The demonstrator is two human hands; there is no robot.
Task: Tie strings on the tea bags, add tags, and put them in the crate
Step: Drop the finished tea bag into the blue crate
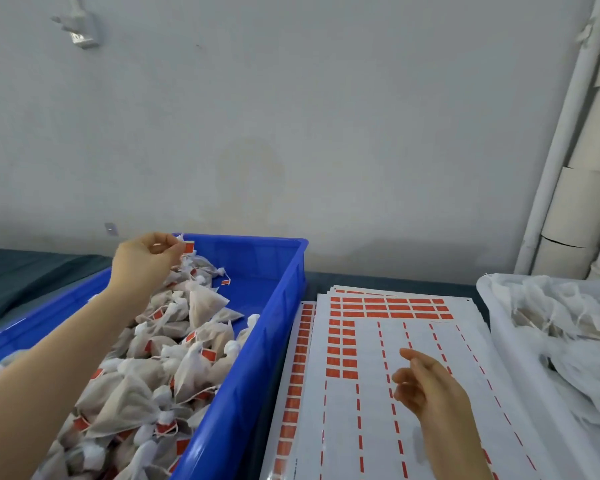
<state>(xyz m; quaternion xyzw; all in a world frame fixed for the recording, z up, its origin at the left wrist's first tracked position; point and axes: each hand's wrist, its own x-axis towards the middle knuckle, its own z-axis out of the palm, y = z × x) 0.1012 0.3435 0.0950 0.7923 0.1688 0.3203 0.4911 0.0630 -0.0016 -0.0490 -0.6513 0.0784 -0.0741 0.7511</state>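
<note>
My left hand (146,261) is raised over the far part of the blue crate (284,271), pinching a small red tag (189,247) on a string. A white tea bag (205,299) hangs below that tag, its base resting on the heap. The crate holds a pile of several tied tea bags with red tags (146,375). My right hand (426,386) hovers over the white sheet of red tag stickers (368,341), fingers loosely apart and holding nothing.
A white bin (492,306) with untied white tea bags (561,334) stands at the right. More sticker sheets lie stacked under the top one. A grey wall rises behind the table, with white pipes (568,140) in the right corner.
</note>
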